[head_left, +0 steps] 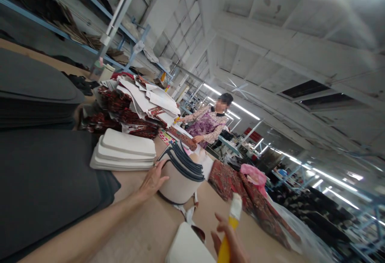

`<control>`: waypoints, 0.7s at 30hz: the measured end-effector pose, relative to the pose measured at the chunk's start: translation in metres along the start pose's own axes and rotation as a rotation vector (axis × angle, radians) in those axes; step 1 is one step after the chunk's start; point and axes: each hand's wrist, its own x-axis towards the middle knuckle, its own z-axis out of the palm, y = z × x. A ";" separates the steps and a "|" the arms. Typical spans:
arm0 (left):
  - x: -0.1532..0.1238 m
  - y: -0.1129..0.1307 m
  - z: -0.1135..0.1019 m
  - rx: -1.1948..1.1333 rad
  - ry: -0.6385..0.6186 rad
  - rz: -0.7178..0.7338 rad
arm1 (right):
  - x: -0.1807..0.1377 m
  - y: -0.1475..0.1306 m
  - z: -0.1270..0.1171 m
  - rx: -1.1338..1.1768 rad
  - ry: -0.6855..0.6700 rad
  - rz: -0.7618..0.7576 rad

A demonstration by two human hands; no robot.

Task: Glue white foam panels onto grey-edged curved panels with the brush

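Note:
My left hand (155, 179) is at the left end of a bent stack of foam-like sheets (180, 180), its thumb stretched along the near face and its fingers over the edge. The sheets have a pale grey face and dark edges, and they fan out at the top. At the bottom of the view, my right hand (233, 243) is closed around a paintbrush (234, 215) with a yellow handle and pale bristles, which point up. A white rounded panel (188, 247) lies just left of that hand, partly cut off by the frame.
White padded panels (126, 146) are piled left of the bent stack. Large dark sheets (48, 186) fill the left side. Behind are red patterned fabric pieces (135, 102), and more patterned cloth (240, 182) lies right. Across the table stands a co-worker (207, 124) handling a brown strip.

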 end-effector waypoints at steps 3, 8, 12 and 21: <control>0.008 -0.007 0.013 -0.036 0.054 -0.097 | 0.037 -0.006 0.043 0.030 -0.096 -0.209; 0.015 -0.011 0.019 -0.077 0.106 -0.180 | 0.063 -0.006 0.092 0.016 -0.158 -0.241; 0.009 -0.001 0.003 -0.126 0.045 -0.158 | 0.051 0.012 0.092 -0.013 -0.192 -0.252; -0.013 0.031 -0.024 -0.224 -0.102 -0.068 | 0.033 0.017 0.063 -0.133 -0.161 -0.234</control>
